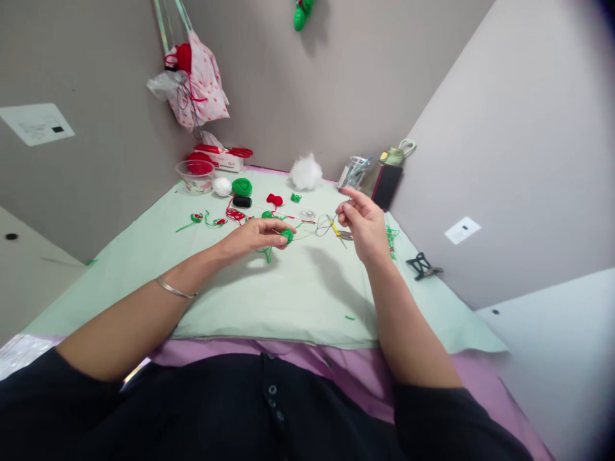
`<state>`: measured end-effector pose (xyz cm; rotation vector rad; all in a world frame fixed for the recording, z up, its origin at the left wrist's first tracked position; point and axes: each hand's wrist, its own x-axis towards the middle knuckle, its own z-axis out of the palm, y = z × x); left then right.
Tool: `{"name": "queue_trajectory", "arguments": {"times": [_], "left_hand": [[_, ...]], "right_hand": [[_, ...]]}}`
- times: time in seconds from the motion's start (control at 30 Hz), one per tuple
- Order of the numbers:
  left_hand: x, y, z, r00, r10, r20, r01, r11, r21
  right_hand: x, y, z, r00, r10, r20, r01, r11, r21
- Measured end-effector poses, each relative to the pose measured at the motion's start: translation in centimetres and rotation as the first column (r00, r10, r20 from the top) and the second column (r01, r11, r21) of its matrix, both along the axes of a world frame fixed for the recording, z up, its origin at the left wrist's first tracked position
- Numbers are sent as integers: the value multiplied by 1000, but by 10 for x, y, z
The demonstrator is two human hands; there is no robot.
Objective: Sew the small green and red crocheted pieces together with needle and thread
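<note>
A small green yarn piece sits between the left hand's thumb and fingertips, above the middle of a worktable, the hand closed in a light pinch around it; to the right, the right hand is raised with thumb and fingers curled close together, though whether anything fine is caught between them cannot be made out. A thin dark strand loops between the two hands, beside a yellow tool lying on the cloth, and a snag there looks the likeliest mishap: a sideways pull could catch the loop on the tool. The loose green yarn below the left hand might tangle with the strand, and so small and rounded a piece could slip from a pinch this light if tugged hard. The piece looks knobbly and soft, in contrast to the smooth, faintly creased pale green cloth beneath. Farther off lie a plump ball of green yarn, a round white ball, a black cylindrical spool and a flat, bow-shaped red piece. At the far edge rises a fluffy, cloudlike heap of white fibre; at far left stands a clear, round-rimmed plastic tub with red material at its mouth.
</note>
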<state>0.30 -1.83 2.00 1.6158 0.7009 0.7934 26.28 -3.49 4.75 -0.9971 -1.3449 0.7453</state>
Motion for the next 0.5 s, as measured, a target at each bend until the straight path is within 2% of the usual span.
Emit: {"name": "queue_trajectory", "arguments": {"times": [0.07,0.17,0.27,0.4,0.5], "left_hand": [[0,2,-2,1000,13,-2,-13,1000,5],[1,4,-5,998,43,46,-43,999,6],[2,6,-7,992,60,107,-57,998,-28],[1,7,-9,989,54,139,-50,998,-28],[1,9,-10,987,50,151,-46,999,-26]], "right_hand": [[-1,-1,0,999,-35,26,34,998,49],[-9,-5,-1,995,-16,94,11,998,54],[-20,-13,-3,971,-19,238,-7,994,111],[-29,-23,-6,866,-83,492,-39,972,233],[-31,-25,-9,782,-95,616,-102,956,276]]}}
